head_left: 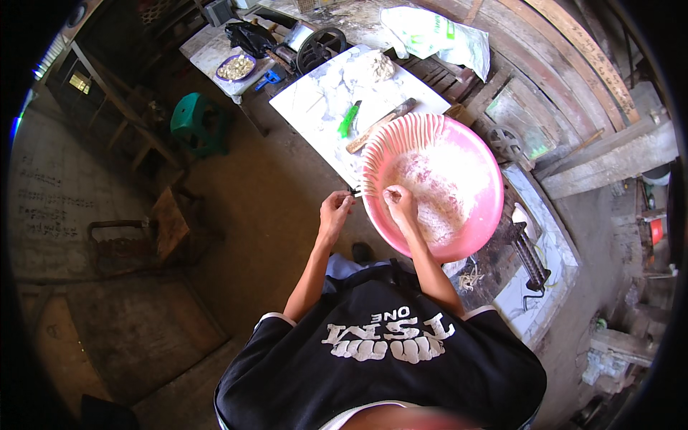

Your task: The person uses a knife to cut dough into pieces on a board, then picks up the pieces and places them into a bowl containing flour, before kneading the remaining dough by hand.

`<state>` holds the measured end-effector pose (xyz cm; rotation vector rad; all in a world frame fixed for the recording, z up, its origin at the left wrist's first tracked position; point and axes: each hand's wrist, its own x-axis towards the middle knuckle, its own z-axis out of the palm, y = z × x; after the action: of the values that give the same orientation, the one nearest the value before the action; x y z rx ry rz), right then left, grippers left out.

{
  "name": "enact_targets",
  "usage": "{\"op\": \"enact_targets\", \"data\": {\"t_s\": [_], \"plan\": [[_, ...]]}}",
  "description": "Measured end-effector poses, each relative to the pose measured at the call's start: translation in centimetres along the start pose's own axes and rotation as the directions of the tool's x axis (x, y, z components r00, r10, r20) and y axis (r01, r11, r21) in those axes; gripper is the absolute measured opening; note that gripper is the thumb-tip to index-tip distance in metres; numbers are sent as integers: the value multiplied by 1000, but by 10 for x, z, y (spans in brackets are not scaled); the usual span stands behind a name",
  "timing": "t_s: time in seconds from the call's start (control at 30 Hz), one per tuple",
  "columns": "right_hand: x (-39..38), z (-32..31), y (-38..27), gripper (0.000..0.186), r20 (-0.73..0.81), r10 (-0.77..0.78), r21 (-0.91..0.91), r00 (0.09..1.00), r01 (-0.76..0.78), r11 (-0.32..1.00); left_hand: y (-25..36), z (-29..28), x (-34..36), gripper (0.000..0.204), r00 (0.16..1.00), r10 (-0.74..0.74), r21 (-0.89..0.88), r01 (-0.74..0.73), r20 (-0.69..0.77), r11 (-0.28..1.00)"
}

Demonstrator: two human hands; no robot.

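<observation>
Head camera, looking straight down, and it's the pale dough strips (405, 130) that catch the eye: slim, soft-looking, ranked side by side like teeth of a comb, hung over the rim of a wide pink basin (493, 190). They run in a tight row along the basin's far edge and down its left side, mostly even, lying close to one another. Inside, the floor of the basin is dusted with white powder, pink showing through in patches.

Now to the hands! Left hand (335, 213) sits just outside the basin's left edge, fingers bent inward and drawn close to the thumb, near the lowest strips of the row. Right hand (401, 206) is over the near-left part of the basin, half curled, thumb and fingers bent round toward each other. Whether either one has a strip pinched in its fingertips, it's too small to tell.

Beyond the basin's far-left side, a white board (304, 97) carries smears of flour, a bright green tool (349, 120), a wooden rod (380, 127) lying just beside the basin, and a lump of dough (378, 67) up at the far end. Further back stands a machine with a dark spoked wheel (321, 50), and near it a purple-rimmed bowl (236, 68) heaped with pale pieces.
</observation>
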<state>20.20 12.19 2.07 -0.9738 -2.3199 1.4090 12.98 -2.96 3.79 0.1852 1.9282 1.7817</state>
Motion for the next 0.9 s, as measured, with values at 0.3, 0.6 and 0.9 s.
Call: {"op": "enact_targets", "data": {"t_s": [0.3,0.6,0.9], "plan": [[10,-7,-40,10,-77,-118,135,990,128,983,12,-17,-4,21,999,3,13,-3,-38,1000],[17,9,-67,13,-22,-159,213,987,160,964,19,-30,4,25,1000,10,-40,-11,-19,999],[25,31,-69,16,-33,-114,169,993,118,979,9,-46,61,21,988,98,229,-123,117,966]]}}
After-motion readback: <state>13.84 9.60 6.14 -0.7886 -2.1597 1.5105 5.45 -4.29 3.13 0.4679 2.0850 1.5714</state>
